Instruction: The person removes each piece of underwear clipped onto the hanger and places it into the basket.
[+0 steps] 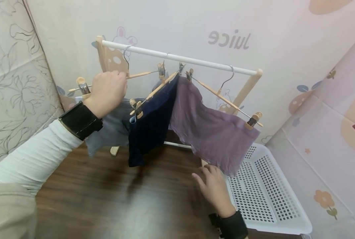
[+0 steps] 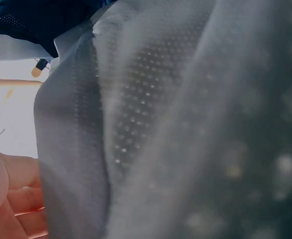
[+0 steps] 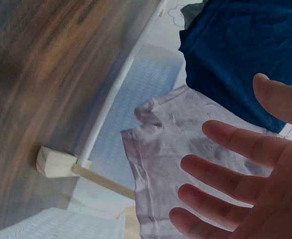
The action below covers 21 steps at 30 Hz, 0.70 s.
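Left hand (image 1: 108,89) is up at the left end of the small drying rack (image 1: 177,59), grip curled around a wooden clip hanger (image 1: 135,75) whose wire hook sits over the white rail; exactly which part the fingers pinch is hidden behind the knuckles. From that hanger a grey garment (image 1: 111,127) droops below the wrist; the left wrist view is filled with its dotted mesh weave, close and blurred. Next along the rail hang a navy garment (image 1: 151,122) and a purple garment (image 1: 208,131), each on its own clip hanger, the purple one slanting down toward a white perforated basket (image 1: 270,196). Right hand (image 1: 214,186) lies low with fingers spread and relaxed, holding nothing, just under the purple hem, above the dark wood tabletop (image 1: 111,199). Judgement: the grey piece looks thin, light and limp; it would sag and slide if gripped mid-cloth, so the stiff wooden bar or the hook is the surer hold.
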### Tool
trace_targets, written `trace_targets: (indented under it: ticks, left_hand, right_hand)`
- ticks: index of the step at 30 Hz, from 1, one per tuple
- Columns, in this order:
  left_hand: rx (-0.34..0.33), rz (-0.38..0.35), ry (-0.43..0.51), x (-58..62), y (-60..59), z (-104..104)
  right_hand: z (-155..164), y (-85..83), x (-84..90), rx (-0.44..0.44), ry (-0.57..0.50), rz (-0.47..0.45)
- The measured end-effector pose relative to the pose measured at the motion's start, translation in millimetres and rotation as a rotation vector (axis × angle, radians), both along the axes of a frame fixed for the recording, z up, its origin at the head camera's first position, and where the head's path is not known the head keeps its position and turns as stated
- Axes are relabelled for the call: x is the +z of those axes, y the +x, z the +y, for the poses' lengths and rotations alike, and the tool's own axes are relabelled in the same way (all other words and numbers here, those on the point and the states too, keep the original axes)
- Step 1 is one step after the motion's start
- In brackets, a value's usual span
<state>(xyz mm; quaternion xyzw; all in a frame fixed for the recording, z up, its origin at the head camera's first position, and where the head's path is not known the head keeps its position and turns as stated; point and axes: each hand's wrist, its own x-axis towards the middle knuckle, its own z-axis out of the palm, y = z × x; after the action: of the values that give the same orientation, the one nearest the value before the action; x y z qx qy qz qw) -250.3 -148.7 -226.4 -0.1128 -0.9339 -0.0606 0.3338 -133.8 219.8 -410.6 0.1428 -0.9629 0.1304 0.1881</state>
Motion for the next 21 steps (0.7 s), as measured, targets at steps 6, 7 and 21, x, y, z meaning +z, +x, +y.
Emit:
trace_targets:
  ticks: [6,7,21]
  left_hand:
    - [-0.017,0.031,-0.011,2.6,-3.4,0]
    - [-0.019,0.026,-0.006,3.2,-3.7,0]
    - [-0.077,0.041,0.024,10.4,-0.1,-13]
  right_hand:
    - [-1,0.4,-5.2,0.001,0.020,-0.020]
    - [-1,0.4,-6.0,0.002,0.011,-0.023]
    - [31,13.7,-6.8,0.019,-0.110,-0.075]
